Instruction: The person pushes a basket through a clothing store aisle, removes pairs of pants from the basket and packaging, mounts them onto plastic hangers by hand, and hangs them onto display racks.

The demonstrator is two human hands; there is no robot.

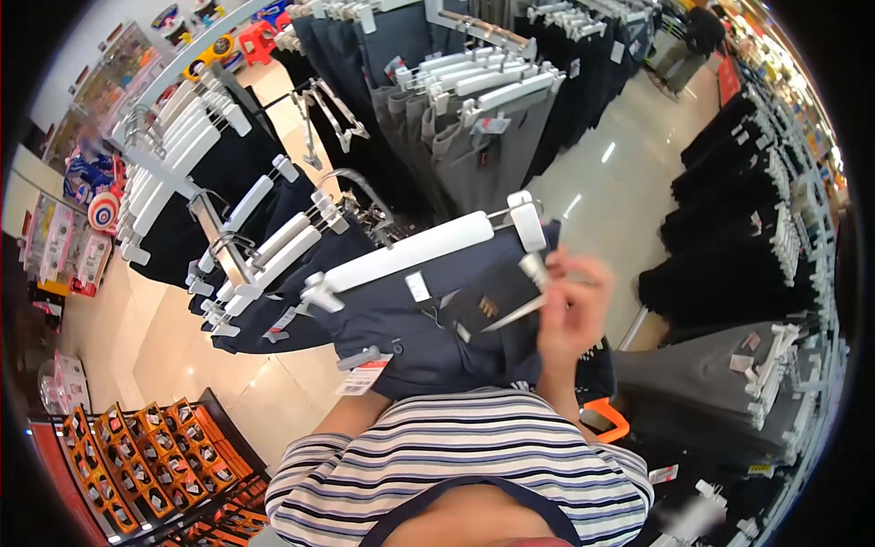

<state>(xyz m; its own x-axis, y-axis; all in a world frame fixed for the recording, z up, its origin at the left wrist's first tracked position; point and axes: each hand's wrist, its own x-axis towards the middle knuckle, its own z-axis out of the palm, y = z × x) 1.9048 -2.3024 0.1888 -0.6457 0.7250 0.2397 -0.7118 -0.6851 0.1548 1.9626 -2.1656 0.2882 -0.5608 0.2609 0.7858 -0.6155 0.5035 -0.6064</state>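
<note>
Dark navy trousers (437, 351) hang folded from a white clip hanger (410, 255) in front of my chest. My right hand (574, 305) is closed in a pinch on the edge of a black hang tag (494, 299) with gold print, which lies against the cloth. A pale slip (515, 314) shows beside that tag. A small white label (416, 286) sits on the waistband, and a red and white price tag (365, 375) hangs at the lower left. Only my left forearm (351, 417) shows; the hand is hidden behind the trousers.
Left, a metal rack (214, 237) holds dark trousers on white hangers. Grey trousers (456, 137) hang ahead, and more garments (729, 264) line the right wall. An orange-framed display (150, 465) stands lower left. An orange handle (609, 419) is by my right elbow. A person (693, 46) is far off.
</note>
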